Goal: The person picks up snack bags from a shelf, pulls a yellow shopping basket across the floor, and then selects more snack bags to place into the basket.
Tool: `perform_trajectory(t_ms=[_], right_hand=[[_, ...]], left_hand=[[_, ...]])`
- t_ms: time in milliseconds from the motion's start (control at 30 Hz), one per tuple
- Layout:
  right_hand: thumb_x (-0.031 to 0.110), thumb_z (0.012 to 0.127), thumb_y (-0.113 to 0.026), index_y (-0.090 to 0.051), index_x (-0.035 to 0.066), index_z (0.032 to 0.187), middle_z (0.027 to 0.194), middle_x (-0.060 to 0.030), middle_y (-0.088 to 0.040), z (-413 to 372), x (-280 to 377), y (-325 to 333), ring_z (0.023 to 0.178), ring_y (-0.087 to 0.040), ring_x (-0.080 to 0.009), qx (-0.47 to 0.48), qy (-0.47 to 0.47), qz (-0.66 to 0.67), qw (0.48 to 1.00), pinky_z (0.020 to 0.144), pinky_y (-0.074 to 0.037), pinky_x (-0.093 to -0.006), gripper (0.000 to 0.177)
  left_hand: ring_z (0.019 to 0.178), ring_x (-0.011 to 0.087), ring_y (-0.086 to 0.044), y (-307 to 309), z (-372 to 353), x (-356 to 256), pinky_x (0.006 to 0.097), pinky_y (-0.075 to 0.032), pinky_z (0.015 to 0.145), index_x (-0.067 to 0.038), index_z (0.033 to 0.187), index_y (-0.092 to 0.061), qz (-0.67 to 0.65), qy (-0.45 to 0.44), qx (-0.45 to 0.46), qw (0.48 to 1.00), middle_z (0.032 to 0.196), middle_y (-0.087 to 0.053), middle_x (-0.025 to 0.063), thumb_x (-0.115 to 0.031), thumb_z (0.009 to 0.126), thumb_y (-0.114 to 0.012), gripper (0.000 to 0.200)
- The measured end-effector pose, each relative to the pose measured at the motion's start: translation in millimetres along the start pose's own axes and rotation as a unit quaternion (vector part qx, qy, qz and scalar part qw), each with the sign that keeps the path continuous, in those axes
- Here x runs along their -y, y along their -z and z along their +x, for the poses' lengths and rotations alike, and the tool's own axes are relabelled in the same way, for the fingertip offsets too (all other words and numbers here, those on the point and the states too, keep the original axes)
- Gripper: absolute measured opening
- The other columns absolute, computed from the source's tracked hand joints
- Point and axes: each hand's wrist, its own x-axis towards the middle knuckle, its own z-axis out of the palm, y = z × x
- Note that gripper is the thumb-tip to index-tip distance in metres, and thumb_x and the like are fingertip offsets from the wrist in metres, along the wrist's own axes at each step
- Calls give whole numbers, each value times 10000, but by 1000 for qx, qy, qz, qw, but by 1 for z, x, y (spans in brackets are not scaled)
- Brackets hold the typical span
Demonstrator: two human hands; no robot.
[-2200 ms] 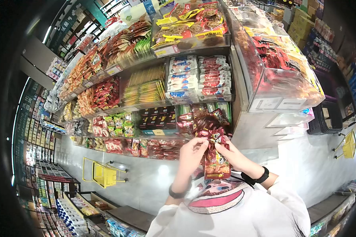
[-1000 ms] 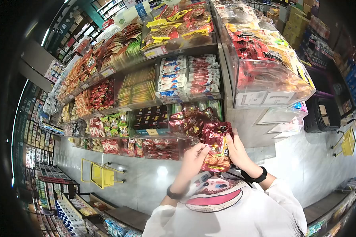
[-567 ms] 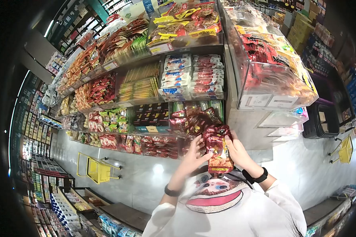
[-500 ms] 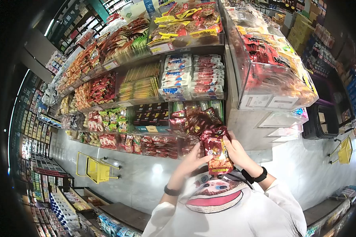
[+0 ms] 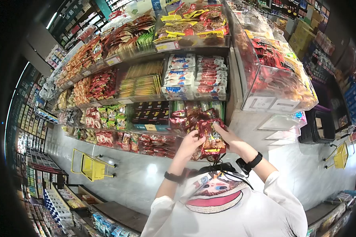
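Before the shelf bin of dark red packets (image 5: 178,117), a red foil snack packet (image 5: 214,143) sits between both hands. The left hand (image 5: 190,144) pinches its left edge; the right hand (image 5: 232,141) clasps the right side, thumb across the upper front. Black boxes (image 5: 151,113) fill the neighbouring tray (image 5: 140,127).

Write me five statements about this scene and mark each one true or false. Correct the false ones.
1. The left hand and right hand are both on a red packet. True.
2. The person's shirt is plain black. False: the shirt is white with a printed picture on it.
3. The yellow cart at the left of the picture sits on a shelf. False: the yellow cart stands on the floor.
4. A black basket is at the right of the picture. True.
5. A dark band is on the left wrist. True.
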Motion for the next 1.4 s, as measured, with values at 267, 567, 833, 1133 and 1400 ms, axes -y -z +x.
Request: perform_trajectory(t_ms=[267, 567, 833, 1133, 1400], right_hand=[[199, 936, -525, -491, 44, 1198, 1104, -73, -585, 47, -12, 19, 1049, -553, -185, 11, 33, 35, 999, 819, -515, -365, 306], [249, 979, -431, -502, 87, 1114, 1084, -81, -593, 126, -28, 46, 998, -578, -223, -54, 43, 58, 996, 803, -504, -414, 222], [214, 954, -477, -441, 108, 1173, 1142, -89, -558, 128, -36, 48, 1016, -575, -259, -48, 59, 73, 994, 847, -502, -454, 247], [184, 923, -521, -271, -7, 1383, 1159, -108, -524, 63, -31, 38, 927, -553, -205, -51, 61, -75, 994, 789, -506, -329, 558], [243, 932, -518, -514, 23, 1175, 973, -87, -595, 53, -75, 58, 766, -555, -162, -87, 41, -185, 978, 711, -504, -286, 328]], left_hand=[[811, 113, -597, 18, 67, -14, 209, -464, 706, 23, 1171, -510, 136, 63, -74, 986, 912, -639, 69, -77, 879, -578, 316], [952, 226, -562, 35, 140, 12, 313, -437, 799, 69, 1205, -483, 330, 17, -100, 939, 1086, -587, 170, -25, 827, -486, 390], [1208, 248, -455, 25, 97, 4, 311, -374, 975, 24, 1358, -350, 331, 17, -49, 942, 1328, -461, 182, -216, 933, -493, 508], [1050, 183, -576, 92, -20, 3, 290, -470, 881, -27, 1269, -463, 175, 101, 23, 979, 1175, -559, 102, -194, 950, -496, 361], [1030, 189, -583, 224, -137, 82, 317, -488, 864, -42, 1215, -497, 126, 164, -200, 958, 1128, -585, 86, -225, 920, -520, 348]])
